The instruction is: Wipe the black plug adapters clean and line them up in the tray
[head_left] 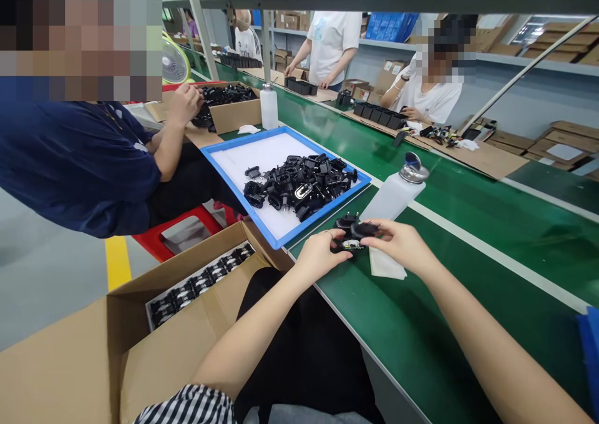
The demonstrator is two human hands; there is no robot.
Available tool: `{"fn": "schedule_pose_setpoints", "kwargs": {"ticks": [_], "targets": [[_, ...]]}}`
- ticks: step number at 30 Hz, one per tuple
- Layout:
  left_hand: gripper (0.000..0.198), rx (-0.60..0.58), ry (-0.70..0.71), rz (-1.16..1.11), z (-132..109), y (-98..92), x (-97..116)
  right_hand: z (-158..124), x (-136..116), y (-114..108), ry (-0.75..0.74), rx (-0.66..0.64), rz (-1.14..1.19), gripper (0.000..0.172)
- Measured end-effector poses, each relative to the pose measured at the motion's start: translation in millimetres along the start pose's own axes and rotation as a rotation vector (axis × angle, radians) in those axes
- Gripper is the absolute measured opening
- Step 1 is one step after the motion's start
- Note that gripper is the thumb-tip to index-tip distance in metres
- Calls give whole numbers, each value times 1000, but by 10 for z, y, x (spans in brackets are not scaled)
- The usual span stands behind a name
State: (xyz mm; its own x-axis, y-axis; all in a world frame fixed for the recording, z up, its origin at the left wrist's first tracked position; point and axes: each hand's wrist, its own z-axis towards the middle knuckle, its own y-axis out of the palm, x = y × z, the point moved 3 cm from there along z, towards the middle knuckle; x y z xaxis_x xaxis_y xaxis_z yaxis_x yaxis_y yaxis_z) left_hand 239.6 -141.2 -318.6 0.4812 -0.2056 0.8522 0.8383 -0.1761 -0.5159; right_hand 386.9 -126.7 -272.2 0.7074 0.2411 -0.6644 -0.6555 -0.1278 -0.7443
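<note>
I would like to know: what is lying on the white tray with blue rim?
On the tray lies a pile of black plug parts, some with metal pins showing. The lower parts and the tray surface beneath the pile are covered.

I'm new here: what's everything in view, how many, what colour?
bench: one, green, ahead
tray: one, blue and white, on bench
loose parts: many, black, in tray
held parts: at least two, black, above bench
bottles: two, white, right of and beyond tray
open box: one, brown, lower left
packed parts: many, black, in open box
carton: one, brown, beyond tray
co-workers: at least five, mixed clothing, around bench
stool: at least one, red, left
fan: one, green-rimmed, upper left
black cases: several, black, across bench
shelf boxes: many, brown, background
striped sleeve: one, black-and-white, lower left
left hand: one, bare, at held parts
right hand: one, bare, at held parts
</note>
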Motion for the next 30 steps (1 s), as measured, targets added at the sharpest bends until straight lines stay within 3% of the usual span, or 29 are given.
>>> {"fn": "schedule_pose_setpoints", "kwargs": {"ticks": [3,8,14,19,23,30], "targets": [[39,5,-18,-38,4,31,-33,4,46,-68,51,31,47,32],[42,13,3,-45,3,18,-32,-6,0,42,-95,-109,-140,28],[38,-3,44,16,-9,2,-6,32,-21,133,-126,-220,-325,26],[38,-15,66,213,-24,-32,47,51,-99,149,-109,-270,-492,24],[34,-122,85,438,1,-76,190,83,-155,153,-119,-310,-598,23],[25,-287,-36,747,167,-134,504,122,-234,115,-138,-393,-552,23]]}}
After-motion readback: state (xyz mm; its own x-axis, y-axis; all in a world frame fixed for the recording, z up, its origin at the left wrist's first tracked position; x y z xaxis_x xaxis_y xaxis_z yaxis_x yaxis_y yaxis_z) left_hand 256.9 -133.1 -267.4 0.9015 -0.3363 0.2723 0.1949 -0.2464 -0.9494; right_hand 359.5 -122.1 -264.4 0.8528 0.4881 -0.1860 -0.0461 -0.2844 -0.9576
